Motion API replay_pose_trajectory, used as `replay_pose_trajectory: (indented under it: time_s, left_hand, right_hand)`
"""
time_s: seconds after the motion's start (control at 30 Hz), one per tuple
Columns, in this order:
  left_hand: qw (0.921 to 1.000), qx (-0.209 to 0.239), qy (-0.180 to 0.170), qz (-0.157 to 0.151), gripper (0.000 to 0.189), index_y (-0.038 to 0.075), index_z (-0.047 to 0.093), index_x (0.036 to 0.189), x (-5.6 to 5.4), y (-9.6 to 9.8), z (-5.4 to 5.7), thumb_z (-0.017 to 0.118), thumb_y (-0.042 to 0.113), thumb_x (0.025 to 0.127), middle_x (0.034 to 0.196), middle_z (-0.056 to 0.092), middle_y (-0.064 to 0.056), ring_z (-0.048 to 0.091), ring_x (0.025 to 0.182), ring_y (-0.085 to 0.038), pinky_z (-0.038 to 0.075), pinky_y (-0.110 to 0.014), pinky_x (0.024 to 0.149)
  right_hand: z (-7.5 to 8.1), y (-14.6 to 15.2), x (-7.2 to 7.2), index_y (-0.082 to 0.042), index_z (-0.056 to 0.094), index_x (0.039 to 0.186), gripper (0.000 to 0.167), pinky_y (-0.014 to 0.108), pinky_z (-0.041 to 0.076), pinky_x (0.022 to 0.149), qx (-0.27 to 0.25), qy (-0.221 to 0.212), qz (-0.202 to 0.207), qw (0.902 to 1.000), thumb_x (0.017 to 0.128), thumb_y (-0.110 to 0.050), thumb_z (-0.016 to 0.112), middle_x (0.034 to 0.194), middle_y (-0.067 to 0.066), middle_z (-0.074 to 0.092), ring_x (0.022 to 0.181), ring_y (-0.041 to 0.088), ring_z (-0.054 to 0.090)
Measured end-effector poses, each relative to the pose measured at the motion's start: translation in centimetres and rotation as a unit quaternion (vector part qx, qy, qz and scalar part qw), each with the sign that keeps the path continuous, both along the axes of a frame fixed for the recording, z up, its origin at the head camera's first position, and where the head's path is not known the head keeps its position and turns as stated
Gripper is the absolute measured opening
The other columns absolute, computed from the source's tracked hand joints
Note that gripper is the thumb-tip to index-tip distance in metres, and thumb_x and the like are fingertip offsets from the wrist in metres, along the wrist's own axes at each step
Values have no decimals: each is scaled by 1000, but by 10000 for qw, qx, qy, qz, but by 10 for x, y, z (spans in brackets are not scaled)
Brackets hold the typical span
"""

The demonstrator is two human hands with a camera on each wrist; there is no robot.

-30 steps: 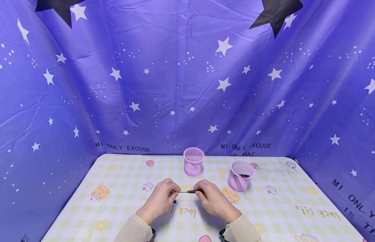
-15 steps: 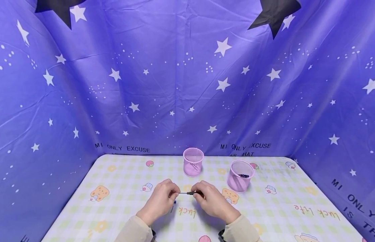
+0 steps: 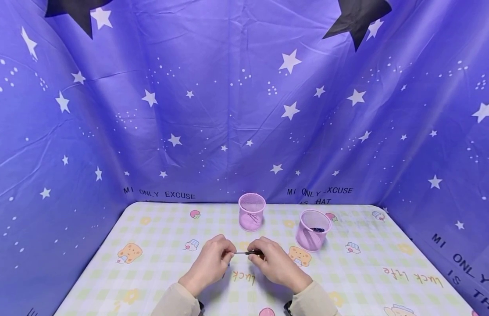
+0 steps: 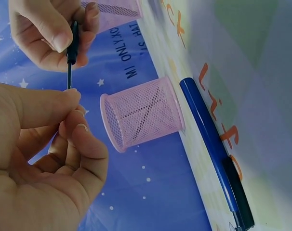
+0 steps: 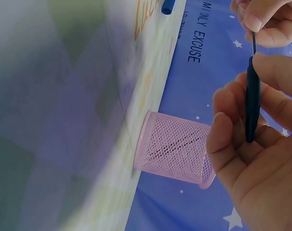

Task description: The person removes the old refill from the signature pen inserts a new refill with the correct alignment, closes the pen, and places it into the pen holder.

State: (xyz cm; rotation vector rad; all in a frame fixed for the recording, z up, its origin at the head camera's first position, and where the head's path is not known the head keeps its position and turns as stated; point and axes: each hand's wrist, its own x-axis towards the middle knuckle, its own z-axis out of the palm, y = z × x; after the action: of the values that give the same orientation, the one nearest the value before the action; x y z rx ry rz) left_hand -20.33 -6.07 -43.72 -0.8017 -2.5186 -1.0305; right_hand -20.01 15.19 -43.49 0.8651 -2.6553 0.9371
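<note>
Thin rod [image 4: 69, 77] runs into blk grip piece [image 5: 252, 101], both held above tbl, mid-scene. I see L hand [image 3: 210, 263] pinching rod, R hand [image 3: 276, 263] curled on grip piece; hands apart, short bit of rod showing btwn. Blue barrel [image 4: 209, 142] w/ blk clip [image 4: 237, 190] lies on tbl below L hand. Far cup [image 3: 246, 224]: thin dark sticks inside. Right cup [image 3: 307, 242], slightly nearer: dark bits [image 3: 317, 230]. My worry: sideways pull cd bend rod; weak pinch cd drop it; dipping L hand cd roll barrel.
</note>
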Motion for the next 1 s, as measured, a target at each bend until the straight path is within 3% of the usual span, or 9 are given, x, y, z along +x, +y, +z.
replay_pose_trajectory:
  time_s: [0.53,1.0]
  left_hand:
    - [10000,-2,-48,-53,14,14,69,80,2,3,0,69,0,82,75,50,11,47,68,-1,46,-20,64]
    - [9999,4,-82,-64,10,9,70,81,5,6,2,69,-1,80,75,51,10,47,67,-1,46,-20,63]
  right_hand:
    - [0,-3,1,-12,66,94,4,23,46,68,-78,-84,19,9999,90,-13,65,86,-11,55,75,2,50]
    - [0,-6,3,-11,65,91,3,21,46,66,-154,-9,21,9999,88,-10,67,82,-11,53,72,2,50]
